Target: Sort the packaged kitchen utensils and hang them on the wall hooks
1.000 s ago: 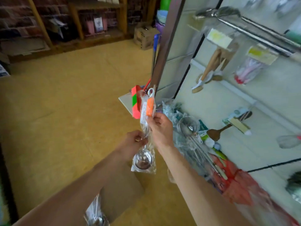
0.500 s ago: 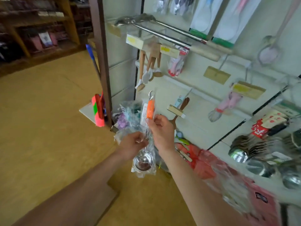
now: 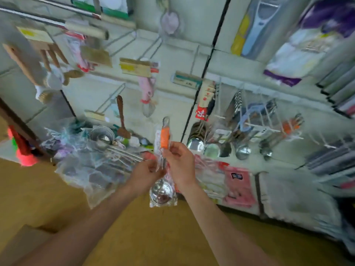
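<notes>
Holding the packaged ladle upright in front of you, you've got both hands on it. Your right hand is pinching the bag at the foot of the orange grip, and your left hand is pinching the plastic lower down, just above the steel bowl. The loop at the top points up at the wall and touches no hook, so this one is in hand, not hung.

Now look at the board. Plenty is up there already: a brown spoon, a pink-handled whisk and a row of steel ladles to your right. There seem to be orange-handled pieces further along, though the blur makes that hard to confirm. A bare wire hook waits to the left of the whisk, and others higher up look free too.

On the low ledge to your left the pile of bagged utensils is big. I'd call this partway through: some stock is hung, one ladle needs matching to its row, and a heap is left to sort.
</notes>
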Available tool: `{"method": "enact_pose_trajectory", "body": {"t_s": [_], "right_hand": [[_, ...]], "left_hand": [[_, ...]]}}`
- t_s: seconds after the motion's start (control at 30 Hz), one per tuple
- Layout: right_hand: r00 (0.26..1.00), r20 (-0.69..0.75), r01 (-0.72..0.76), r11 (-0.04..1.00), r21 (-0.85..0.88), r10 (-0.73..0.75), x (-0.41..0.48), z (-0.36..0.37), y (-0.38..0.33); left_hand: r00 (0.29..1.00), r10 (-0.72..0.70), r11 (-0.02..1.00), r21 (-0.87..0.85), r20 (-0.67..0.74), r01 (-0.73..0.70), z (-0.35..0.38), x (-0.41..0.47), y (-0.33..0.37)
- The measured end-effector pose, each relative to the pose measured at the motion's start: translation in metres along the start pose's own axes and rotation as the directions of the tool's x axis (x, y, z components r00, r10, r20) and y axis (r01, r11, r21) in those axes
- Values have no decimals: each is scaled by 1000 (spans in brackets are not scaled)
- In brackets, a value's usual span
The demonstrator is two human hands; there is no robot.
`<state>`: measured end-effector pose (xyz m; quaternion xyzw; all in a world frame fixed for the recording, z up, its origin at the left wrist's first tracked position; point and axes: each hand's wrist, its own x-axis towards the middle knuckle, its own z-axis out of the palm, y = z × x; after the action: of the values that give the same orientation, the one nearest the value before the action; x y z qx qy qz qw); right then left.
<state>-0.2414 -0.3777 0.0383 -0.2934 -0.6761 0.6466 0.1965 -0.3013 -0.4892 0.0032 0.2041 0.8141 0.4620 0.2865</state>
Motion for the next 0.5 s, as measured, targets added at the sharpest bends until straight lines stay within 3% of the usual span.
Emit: {"method": "enact_pose_trajectory", "body": {"t_s": [0.27, 0.5], "right_hand": [[971, -233, -48, 999, 9, 49, 8, -201, 37], [900, -427, -84, 996, 24, 86, 19, -326, 66]], "left_hand": [[965, 97, 991, 66, 245, -117, 182, 31, 73], [933, 90, 984, 113, 348, -137, 305, 56, 127]]}}
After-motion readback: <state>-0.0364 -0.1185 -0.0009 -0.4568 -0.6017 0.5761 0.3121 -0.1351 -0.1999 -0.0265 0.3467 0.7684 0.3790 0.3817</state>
